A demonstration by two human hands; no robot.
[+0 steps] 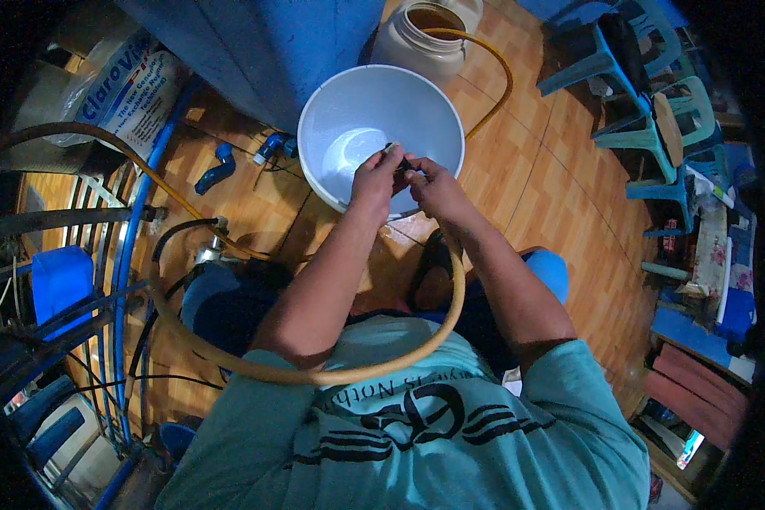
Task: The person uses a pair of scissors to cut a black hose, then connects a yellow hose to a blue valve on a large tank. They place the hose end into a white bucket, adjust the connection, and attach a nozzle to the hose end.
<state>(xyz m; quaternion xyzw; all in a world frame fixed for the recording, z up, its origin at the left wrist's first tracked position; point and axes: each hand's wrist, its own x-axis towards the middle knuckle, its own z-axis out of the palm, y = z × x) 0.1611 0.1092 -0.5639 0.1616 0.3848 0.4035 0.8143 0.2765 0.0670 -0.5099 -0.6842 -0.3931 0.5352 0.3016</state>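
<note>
Over the white tub, my two hands meet with their fingertips pinched together. My left hand is closed on a small dark piece, its thumb on top. Closed too, my right hand pinches the same piece from the other side. The fingers cover most of it, so its exact kind is unclear. A yellowish hose loops across my chest and rises under my right forearm, where its end is hidden.
Beyond the tub stands an open plastic jug with a thinner yellow hose in its mouth. Blue pipe fittings lie on the tiled floor at left. A metal rack with pipes stands left; stacked blue chairs are right.
</note>
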